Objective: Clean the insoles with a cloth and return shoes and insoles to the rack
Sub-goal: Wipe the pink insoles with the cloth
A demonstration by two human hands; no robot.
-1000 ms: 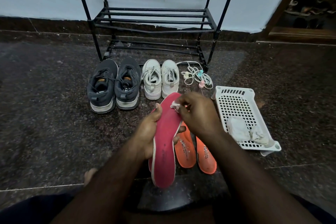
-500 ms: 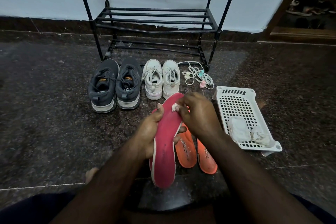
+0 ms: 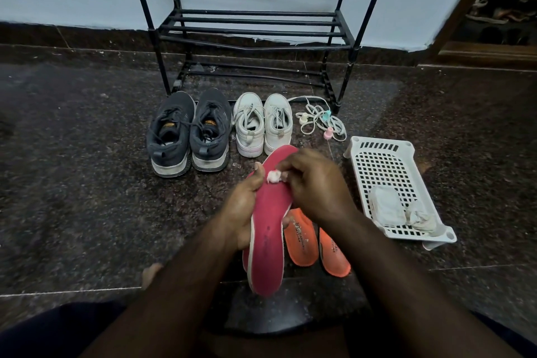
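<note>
My left hand (image 3: 242,206) grips a long pink insole (image 3: 268,229) by its left edge, thumb on top, holding it above the floor. My right hand (image 3: 315,183) pinches a small white cloth wad (image 3: 274,176) and presses it on the insole's upper part. Another pink insole edge shows just under the held one. Two orange insoles (image 3: 315,244) lie on the floor beneath my right forearm. A dark grey pair of sneakers (image 3: 187,134) and a white pair (image 3: 263,125) stand in front of the black rack (image 3: 255,29).
A white perforated plastic tray (image 3: 386,160) sits at the right, holding two folded white cloths (image 3: 402,211). A tangle of white laces with coloured clips (image 3: 321,122) lies by the rack's right leg. A doorway with footwear opens at the far right.
My right hand has slid the cloth wad down and slightly left along the insole's upper part. The left hand and the insole stay where they were.
</note>
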